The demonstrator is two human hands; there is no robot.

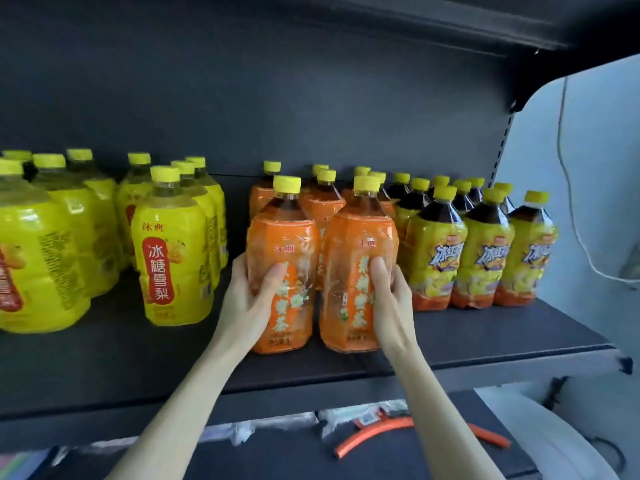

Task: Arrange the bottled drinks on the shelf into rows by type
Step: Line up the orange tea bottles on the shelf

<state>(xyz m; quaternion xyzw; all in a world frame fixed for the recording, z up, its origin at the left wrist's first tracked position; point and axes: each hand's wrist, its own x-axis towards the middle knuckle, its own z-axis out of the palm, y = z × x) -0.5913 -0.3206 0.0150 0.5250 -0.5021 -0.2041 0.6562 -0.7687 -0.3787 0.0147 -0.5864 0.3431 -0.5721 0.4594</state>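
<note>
Two orange-labelled bottles with yellow caps stand side by side at the front middle of the dark shelf [485,337]. My left hand [251,296] grips the left orange bottle [282,237] from its left side, thumb across the label. My right hand [391,299] grips the right orange bottle [358,244] from its right side. More orange bottles [322,202] stand behind them. Yellow-labelled pear drink bottles [171,251] fill the left. Dark tea bottles with yellow labels [436,251] stand in rows on the right.
The shelf's back panel and an upper shelf [415,19] close in the space. On a lower shelf lie an orange hose piece [374,434] and plastic packets. A white wall with a hanging cable [568,188] is at right.
</note>
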